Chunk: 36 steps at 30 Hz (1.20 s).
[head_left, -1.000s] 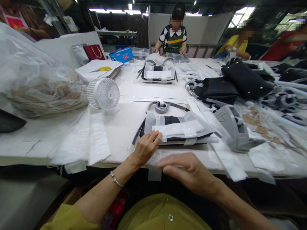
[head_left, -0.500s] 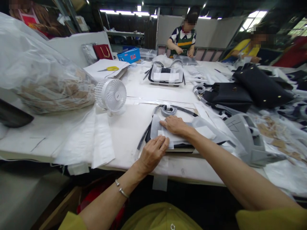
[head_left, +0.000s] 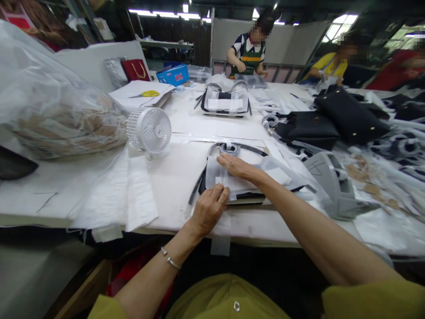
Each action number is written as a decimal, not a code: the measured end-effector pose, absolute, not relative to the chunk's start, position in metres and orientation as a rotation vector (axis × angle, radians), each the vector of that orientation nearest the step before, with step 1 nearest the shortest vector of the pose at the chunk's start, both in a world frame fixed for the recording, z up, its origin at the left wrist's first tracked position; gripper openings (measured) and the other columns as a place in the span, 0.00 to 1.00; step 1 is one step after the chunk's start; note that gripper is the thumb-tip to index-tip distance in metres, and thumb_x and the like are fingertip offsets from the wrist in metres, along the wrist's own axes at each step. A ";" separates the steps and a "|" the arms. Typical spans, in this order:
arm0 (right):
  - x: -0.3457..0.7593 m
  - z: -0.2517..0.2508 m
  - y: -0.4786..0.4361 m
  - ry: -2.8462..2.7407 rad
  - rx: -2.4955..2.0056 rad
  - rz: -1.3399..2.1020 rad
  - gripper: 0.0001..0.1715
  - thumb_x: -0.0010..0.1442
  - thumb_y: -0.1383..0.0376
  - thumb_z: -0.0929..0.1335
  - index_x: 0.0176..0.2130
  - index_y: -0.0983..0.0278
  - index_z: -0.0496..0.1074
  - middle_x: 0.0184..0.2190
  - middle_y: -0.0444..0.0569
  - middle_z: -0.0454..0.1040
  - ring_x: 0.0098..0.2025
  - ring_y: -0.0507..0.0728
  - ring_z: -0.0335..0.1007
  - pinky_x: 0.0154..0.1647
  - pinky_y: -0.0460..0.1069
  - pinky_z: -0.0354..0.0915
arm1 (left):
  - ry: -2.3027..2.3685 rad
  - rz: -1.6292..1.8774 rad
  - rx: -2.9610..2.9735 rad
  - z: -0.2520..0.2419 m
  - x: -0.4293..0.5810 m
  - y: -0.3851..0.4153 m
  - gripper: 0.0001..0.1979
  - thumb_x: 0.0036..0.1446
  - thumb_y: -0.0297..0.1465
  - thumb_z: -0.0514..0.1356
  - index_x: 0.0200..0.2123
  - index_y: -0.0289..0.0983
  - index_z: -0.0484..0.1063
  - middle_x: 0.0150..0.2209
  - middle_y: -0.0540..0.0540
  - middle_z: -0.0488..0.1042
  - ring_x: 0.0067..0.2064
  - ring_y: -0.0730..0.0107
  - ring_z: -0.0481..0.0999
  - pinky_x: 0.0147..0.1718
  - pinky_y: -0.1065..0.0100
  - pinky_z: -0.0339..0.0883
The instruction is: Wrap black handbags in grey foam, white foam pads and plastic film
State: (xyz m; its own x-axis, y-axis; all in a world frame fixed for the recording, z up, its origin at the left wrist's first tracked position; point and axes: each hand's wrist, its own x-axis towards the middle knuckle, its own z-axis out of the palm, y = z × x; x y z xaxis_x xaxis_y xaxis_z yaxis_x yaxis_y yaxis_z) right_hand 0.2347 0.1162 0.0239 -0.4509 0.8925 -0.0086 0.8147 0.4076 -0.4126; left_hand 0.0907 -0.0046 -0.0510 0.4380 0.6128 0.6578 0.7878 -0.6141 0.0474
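Note:
A black bag wrapped in white paper and clear film point(head_left: 272, 177) lies flat near the table's front edge. My left hand point(head_left: 208, 207) rests on its near left corner, with fingers curled down onto the white wrapping. My right hand point(head_left: 237, 167) lies flat on top of the wrapping, fingers stretched out toward the left. A coiled grey strap point(head_left: 229, 148) sits just beyond the bag.
A small white fan point(head_left: 149, 130) stands to the left beside a big clear sack of brown items point(head_left: 56, 115). A grey tape dispenser point(head_left: 335, 186) sits at the right. Black bags point(head_left: 332, 119), another wrapped bag point(head_left: 226, 102) and several seated people lie farther back.
My right hand came up from below the table edge and settled flat on the wrapped bag. My left hand stayed at the bag's near left corner.

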 end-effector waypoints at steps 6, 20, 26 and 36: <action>0.255 0.028 0.067 -2.639 -1.293 0.473 0.15 0.68 0.66 0.61 0.43 0.62 0.77 0.46 0.51 0.79 0.50 0.60 0.73 0.64 0.57 0.53 | -1.252 -0.952 -2.407 -0.053 0.091 -0.006 0.12 0.60 0.25 0.59 0.48 0.35 0.66 0.43 0.39 0.72 0.43 0.60 0.75 0.41 0.61 0.73; 0.277 -0.003 0.013 -2.415 -0.902 0.433 0.19 0.64 0.70 0.67 0.53 0.59 0.75 0.52 0.51 0.78 0.55 0.60 0.73 0.64 0.63 0.61 | -1.025 -1.172 -2.713 -0.052 0.077 0.001 0.15 0.63 0.24 0.59 0.53 0.34 0.65 0.53 0.36 0.73 0.59 0.58 0.71 0.56 0.55 0.71; 0.274 -0.013 0.005 -2.449 -0.941 0.186 0.25 0.57 0.74 0.72 0.54 0.66 0.73 0.54 0.59 0.76 0.56 0.64 0.72 0.61 0.63 0.66 | -1.064 -1.236 -2.815 -0.047 0.072 0.002 0.18 0.61 0.28 0.63 0.53 0.36 0.65 0.53 0.36 0.74 0.58 0.57 0.72 0.56 0.55 0.71; 0.269 -0.024 -0.008 -2.296 -0.921 -0.105 0.18 0.63 0.73 0.68 0.53 0.68 0.72 0.51 0.58 0.78 0.54 0.62 0.74 0.58 0.60 0.69 | -0.974 -1.072 -2.970 -0.039 0.053 0.014 0.18 0.61 0.26 0.62 0.54 0.38 0.67 0.53 0.41 0.75 0.57 0.61 0.74 0.57 0.56 0.69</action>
State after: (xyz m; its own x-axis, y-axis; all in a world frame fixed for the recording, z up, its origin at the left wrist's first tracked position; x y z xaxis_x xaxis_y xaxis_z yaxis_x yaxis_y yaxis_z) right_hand 0.2686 -0.0075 -0.0239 -0.5395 0.5902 0.6005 0.6424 0.7496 -0.1595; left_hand 0.0532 0.0136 -0.0388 0.6182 0.5792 0.5314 0.4738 -0.8140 0.3360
